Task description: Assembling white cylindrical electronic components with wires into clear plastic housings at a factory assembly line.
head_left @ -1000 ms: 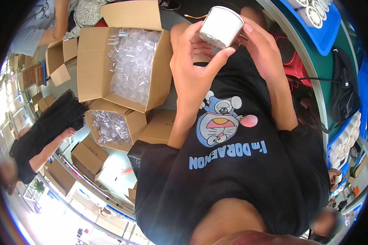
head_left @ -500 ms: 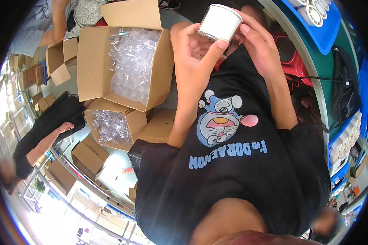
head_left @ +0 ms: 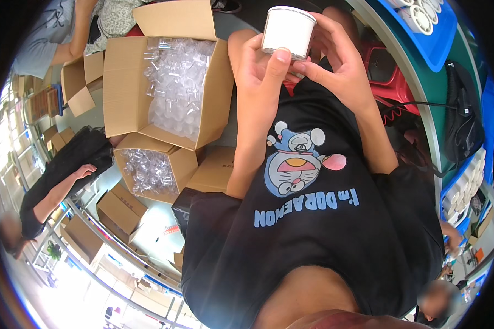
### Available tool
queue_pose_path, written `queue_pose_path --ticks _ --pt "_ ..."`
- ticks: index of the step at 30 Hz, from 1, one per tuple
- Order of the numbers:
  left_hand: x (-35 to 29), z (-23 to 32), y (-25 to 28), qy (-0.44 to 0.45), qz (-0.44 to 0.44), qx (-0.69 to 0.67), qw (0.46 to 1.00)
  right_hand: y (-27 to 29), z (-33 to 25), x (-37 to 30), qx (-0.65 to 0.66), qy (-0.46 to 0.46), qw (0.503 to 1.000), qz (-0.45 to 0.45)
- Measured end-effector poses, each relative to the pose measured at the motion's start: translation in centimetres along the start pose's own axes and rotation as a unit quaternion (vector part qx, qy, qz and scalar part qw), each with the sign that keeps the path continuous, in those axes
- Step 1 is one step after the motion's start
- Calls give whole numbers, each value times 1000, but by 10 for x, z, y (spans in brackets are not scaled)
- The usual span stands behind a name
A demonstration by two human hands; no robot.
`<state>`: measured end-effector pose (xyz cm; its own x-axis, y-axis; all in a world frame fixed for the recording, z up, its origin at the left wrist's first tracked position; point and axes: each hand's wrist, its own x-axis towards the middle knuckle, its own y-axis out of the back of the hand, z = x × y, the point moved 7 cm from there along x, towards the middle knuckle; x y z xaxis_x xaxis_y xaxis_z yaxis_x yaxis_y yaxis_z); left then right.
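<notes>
A white cylindrical cup-like container (head_left: 287,32) with a pale rim and a clear-looking lower edge is held up in front of my lap. My left hand (head_left: 258,71) is closed around its left side, with the thumb pressed on the lower front. On the other side my right hand (head_left: 340,60) also grips it. The right fingers curl behind the container and the thumb lies near its bottom edge. Most of the fingertips are hidden behind the container.
To my left, a large open carton (head_left: 123,88) holds many clear plastic pieces, and a smaller carton (head_left: 185,167) holds more. At right, a green table (head_left: 439,98) bears blue trays (head_left: 431,52) of white cylindrical parts and a black bag (head_left: 462,118). A red stool (head_left: 398,82) stands below.
The container has turned from tilted to nearly upright and shifted slightly left. My right hand has moved left and its thumb has come lower on the container.
</notes>
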<state>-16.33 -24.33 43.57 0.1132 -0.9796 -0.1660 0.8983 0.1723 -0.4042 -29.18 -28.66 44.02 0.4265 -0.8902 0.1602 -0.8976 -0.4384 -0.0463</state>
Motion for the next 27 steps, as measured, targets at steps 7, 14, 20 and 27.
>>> queue_pose_path --ticks 7,14,20,27 --pt "-11 18 -6 -99 27 248 963 1 4 -2 47 32 998 -2" --pt "-5 20 0 -150 34 265 952 1 -13 -1 -95 50 994 16" --pt "-4 9 5 -51 28 17 998 -1 -24 -1 -147 82 985 37" --pt "-3 -6 4 -2 -2 -19 1000 1 -40 -4 -228 139 962 62"
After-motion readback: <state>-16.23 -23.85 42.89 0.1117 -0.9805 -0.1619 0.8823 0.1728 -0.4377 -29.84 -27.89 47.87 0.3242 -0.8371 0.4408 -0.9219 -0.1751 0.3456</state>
